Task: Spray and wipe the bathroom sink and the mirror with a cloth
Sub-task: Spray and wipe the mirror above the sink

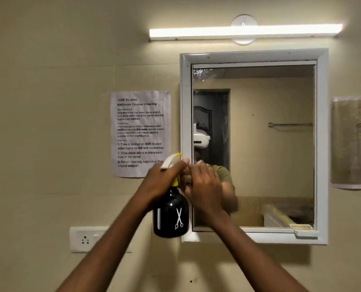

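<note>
A black spray bottle [171, 216] with a white scissors mark and a white and yellow trigger head hangs upright in front of the wall, at the mirror's lower left corner. My left hand [164, 178] grips its neck and head. My right hand [204, 184] is at the nozzle end, fingers curled against the bottle's head. The mirror [270, 144] sits in a white frame [321, 144] on the beige wall, with smears near its top left. No cloth or sink is in view.
A printed task sheet [140, 133] is taped left of the mirror. A lit tube light [244, 31] runs above it. A white wall socket [87, 239] is at lower left. A beige towel [354, 144] hangs at the right edge.
</note>
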`<state>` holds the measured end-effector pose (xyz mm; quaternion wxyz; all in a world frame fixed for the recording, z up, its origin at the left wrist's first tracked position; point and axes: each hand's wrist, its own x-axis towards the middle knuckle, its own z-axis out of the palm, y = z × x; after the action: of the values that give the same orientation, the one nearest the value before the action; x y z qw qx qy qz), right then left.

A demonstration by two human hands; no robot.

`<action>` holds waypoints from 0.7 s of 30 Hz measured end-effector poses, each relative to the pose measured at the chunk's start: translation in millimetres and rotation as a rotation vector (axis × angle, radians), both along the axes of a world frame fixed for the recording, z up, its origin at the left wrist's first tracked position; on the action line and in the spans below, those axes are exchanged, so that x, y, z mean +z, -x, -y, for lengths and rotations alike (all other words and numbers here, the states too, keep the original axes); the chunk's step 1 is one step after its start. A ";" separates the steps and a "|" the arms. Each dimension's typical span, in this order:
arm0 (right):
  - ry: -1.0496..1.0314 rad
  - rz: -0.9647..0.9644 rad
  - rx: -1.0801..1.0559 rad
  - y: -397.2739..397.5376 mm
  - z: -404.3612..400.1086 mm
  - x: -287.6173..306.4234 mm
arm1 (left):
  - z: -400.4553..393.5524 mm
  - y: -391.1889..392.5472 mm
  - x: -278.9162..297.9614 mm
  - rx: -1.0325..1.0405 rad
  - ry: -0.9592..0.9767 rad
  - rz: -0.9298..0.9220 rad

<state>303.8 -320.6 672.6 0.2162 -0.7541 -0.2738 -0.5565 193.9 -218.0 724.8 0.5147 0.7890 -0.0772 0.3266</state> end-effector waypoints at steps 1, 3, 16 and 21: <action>-0.031 0.016 0.000 -0.7 -2.8 20.4 | -2.3 -2.3 12.5 -0.070 0.009 -0.034; -0.092 0.028 0.017 -1.3 -7.1 51.1 | -5.7 -7.4 28.0 -0.126 0.019 -0.054; -0.065 0.033 -0.042 -3.9 -6.5 12.2 | -11.4 -11.1 6.3 -0.063 0.013 -0.036; -0.055 0.037 -0.002 1.2 -2.9 21.6 | -8.8 -8.3 23.1 -0.069 -0.039 -0.006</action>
<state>302.7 -317.7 694.2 0.2313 -0.7376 -0.2615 -0.5780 202.3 -209.2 747.9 0.5104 0.7968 -0.1093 0.3045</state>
